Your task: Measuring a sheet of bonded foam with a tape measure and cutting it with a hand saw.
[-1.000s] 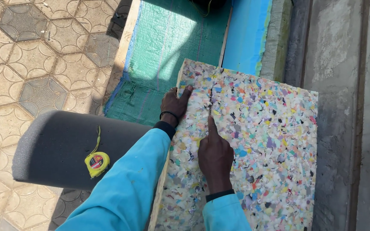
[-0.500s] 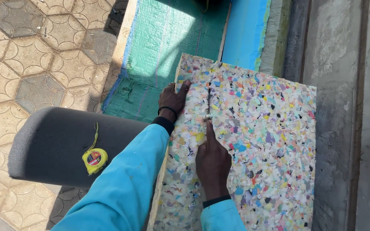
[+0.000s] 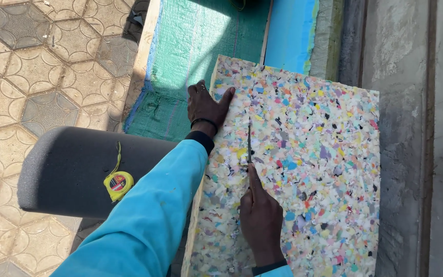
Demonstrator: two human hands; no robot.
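A thick slab of multicoloured rebonded foam (image 3: 319,154) lies in front of me. My right hand (image 3: 260,218) grips a thin knife (image 3: 249,146), index finger stretched along it, with the blade standing in the foam along a cut line. My left hand (image 3: 206,109) is wrapped over the slab's left edge near the far corner, thumb on top, holding it down. Both arms wear bright blue sleeves.
A grey foam piece (image 3: 67,174) lies to the left with a yellow tape measure (image 3: 118,183) on it. Under the slab are a green woven sheet (image 3: 196,46) and blue foam (image 3: 290,36). Patterned paving (image 3: 32,61) is at left, concrete (image 3: 416,128) at right.
My right hand has drawn the knife toward me along the cut line. My left hand stays gripping the slab's left edge. The view has shifted slightly.
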